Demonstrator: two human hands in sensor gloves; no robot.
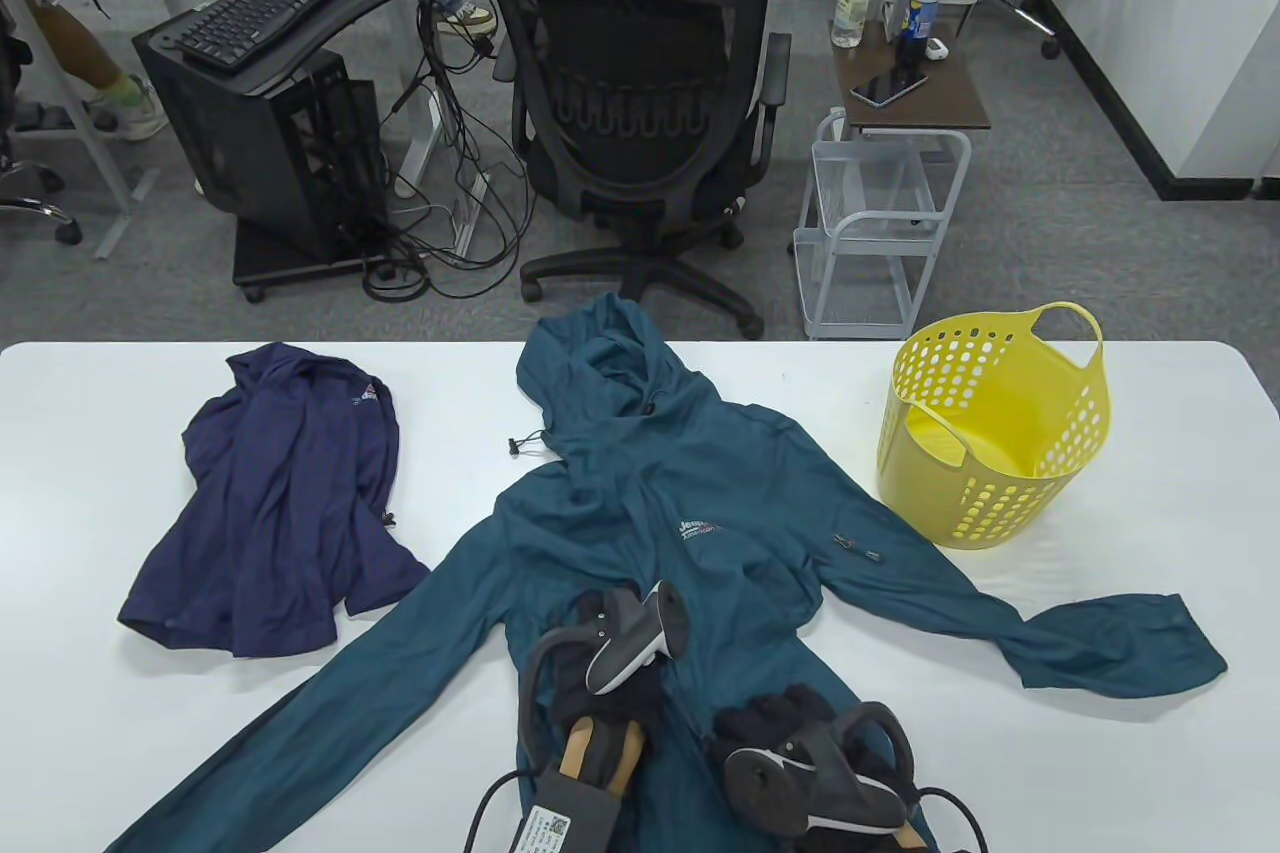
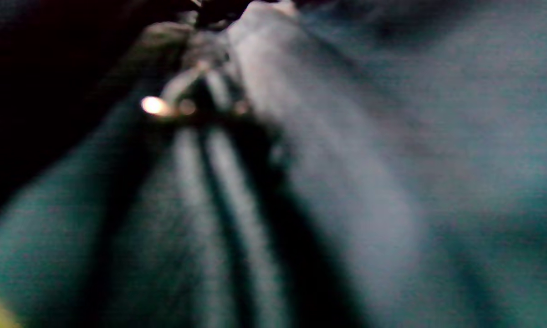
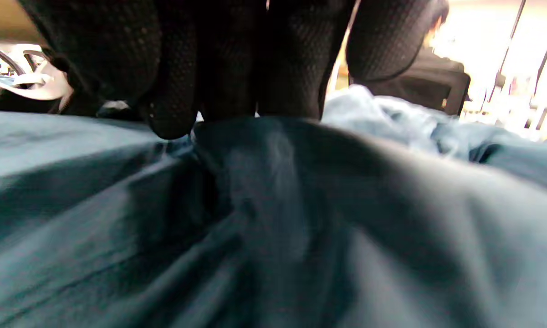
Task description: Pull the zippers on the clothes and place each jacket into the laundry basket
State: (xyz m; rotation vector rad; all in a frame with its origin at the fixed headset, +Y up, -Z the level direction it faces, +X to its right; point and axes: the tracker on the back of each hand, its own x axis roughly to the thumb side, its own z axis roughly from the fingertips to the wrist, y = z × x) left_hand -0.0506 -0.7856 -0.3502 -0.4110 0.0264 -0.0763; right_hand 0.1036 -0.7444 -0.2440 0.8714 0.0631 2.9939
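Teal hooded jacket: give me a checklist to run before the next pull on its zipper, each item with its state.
1. Teal hooded jacket lies spread flat on the white table: ok.
2. Left hand sits on the jacket's centre line: ok.
3. Left hand pinches the metal zipper pull: cannot tell, view blurred.
4. Right hand holds the fabric down near the hem; its fingers bunch the cloth: ok.
5. Yellow perforated plastic laundry basket stands upright on the table, nothing visible inside: ok.
6. Navy jacket lies apart from the teal one: ok.
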